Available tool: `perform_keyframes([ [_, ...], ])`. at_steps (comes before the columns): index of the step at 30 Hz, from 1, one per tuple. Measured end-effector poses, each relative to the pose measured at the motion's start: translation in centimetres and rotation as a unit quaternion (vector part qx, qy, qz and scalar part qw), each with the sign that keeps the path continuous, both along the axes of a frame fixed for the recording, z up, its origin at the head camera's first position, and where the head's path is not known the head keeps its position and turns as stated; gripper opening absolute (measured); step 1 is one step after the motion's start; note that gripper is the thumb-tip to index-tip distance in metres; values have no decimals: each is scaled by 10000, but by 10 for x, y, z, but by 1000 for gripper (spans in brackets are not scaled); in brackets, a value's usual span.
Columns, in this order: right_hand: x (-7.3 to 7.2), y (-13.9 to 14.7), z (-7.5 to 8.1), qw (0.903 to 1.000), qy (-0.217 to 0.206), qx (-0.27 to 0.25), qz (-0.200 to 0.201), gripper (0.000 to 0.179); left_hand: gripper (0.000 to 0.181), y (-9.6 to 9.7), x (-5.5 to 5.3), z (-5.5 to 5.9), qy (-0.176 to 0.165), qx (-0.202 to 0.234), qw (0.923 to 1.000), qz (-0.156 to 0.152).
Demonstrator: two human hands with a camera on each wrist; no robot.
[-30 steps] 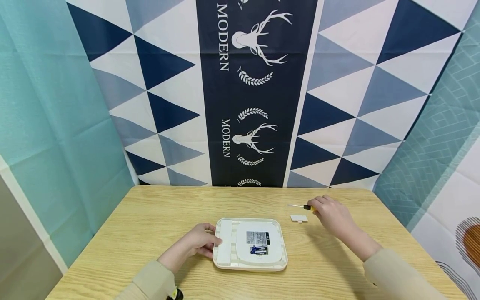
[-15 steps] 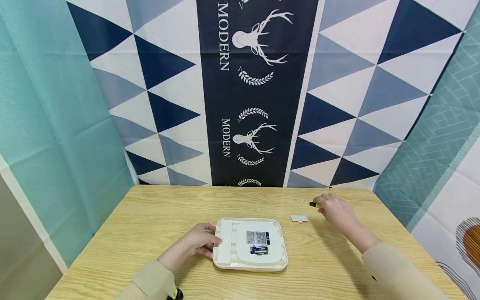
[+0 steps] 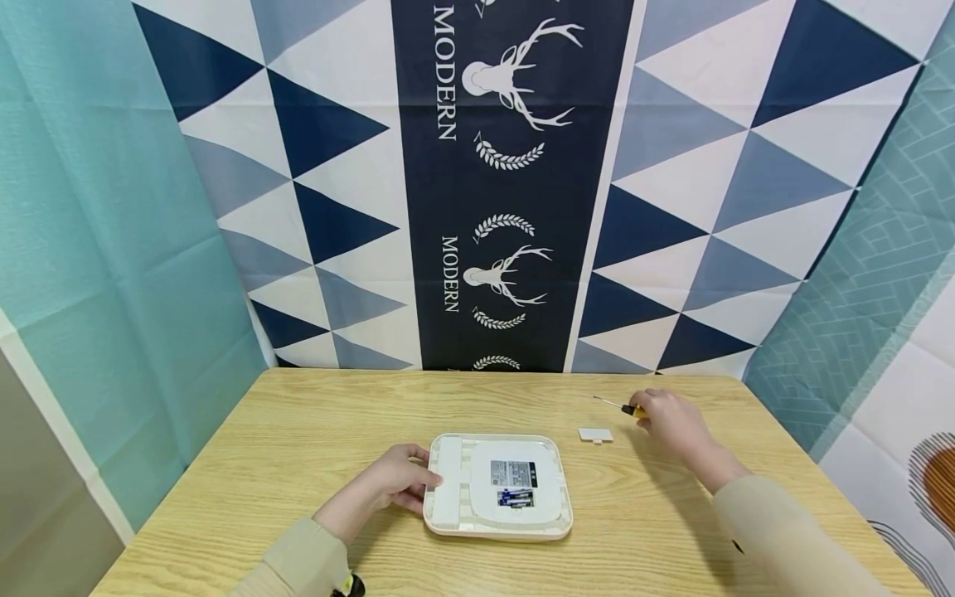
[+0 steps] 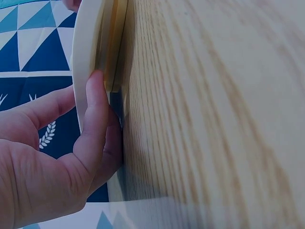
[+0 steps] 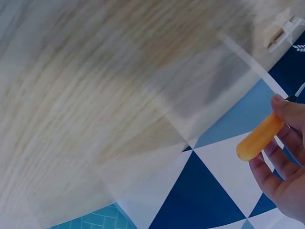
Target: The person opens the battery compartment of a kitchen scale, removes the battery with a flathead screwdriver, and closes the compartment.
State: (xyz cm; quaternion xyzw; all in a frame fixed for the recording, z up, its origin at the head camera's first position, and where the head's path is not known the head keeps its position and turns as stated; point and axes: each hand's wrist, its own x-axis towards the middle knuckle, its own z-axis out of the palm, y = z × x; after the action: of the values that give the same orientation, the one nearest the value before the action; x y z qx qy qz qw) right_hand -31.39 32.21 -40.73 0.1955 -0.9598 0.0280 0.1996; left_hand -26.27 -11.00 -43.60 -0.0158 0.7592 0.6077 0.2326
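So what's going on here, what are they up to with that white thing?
A person's left hand grips the left edge of a white, rounded-square plastic device on the wooden table. Blue cylindrical batteries sit exposed in its upturned face. The right hand holds a yellow-and-black-handled metal screwdriver away from the device. A small white rectangular panel, perhaps the battery cover, lies off on the table, so the device isn't closed up.

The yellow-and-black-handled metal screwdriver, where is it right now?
In the head view, the screwdriver is right of centre, in the person's right hand, pictured above and slightly right of the small white rectangular piece on the pale wooden table.
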Motion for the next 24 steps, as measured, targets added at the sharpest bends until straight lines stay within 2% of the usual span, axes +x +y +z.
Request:
perform_keyframes([
  [8, -6, 4, -14, 9998, -182, -20, -99, 20, 49, 0, 0, 0, -8, -39, 10000, -4],
  [13, -10, 4, -21, 9997, -238, -2, 15, 17, 49, -2, 0, 0, 37, 7, 10000, -68],
  [18, -10, 0, -25, 9989, -473, 27, 39, 17, 49, -3, 0, -1, 47, 60, 9999, -102],
  [24, -10, -1, -27, 9987, -509, 63, 26, 17, 50, -3, 0, -1, 4, 70, 9999, -100],
])
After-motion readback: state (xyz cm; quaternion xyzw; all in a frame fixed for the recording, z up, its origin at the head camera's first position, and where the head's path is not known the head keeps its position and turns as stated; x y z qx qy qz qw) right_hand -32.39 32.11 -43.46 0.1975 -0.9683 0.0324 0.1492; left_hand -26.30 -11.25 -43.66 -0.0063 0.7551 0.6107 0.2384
